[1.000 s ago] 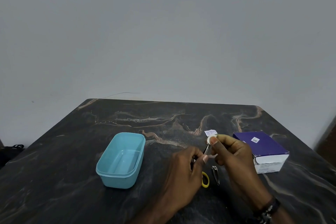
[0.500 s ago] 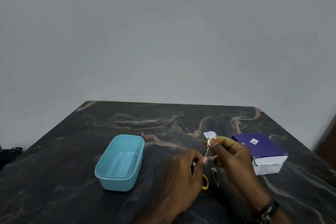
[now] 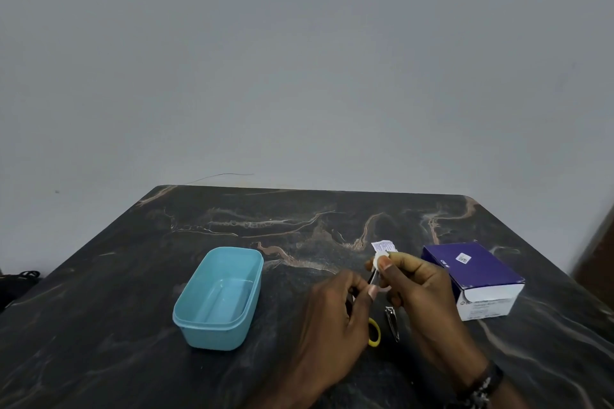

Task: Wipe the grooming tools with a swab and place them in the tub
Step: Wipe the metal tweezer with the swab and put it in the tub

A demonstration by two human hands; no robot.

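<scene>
My left hand (image 3: 335,315) grips a thin metal grooming tool (image 3: 372,279) whose tip points up and away. My right hand (image 3: 415,285) pinches a white swab (image 3: 379,261) around the tool's upper end. The light blue tub (image 3: 217,299) stands open and empty on the table, left of both hands. Below my hands on the table lie a metal nail clipper (image 3: 392,322) and a yellow scissor handle (image 3: 374,332), the rest of the scissors hidden under my left hand.
A purple and white box (image 3: 475,276) sits at the right of the dark marble table (image 3: 133,276). A small torn swab wrapper (image 3: 382,246) lies just beyond my right hand. A grey wall stands behind the table.
Both hands stay together on the tool and swab; the right fingers shift slightly along the tool. Nothing else has moved.
</scene>
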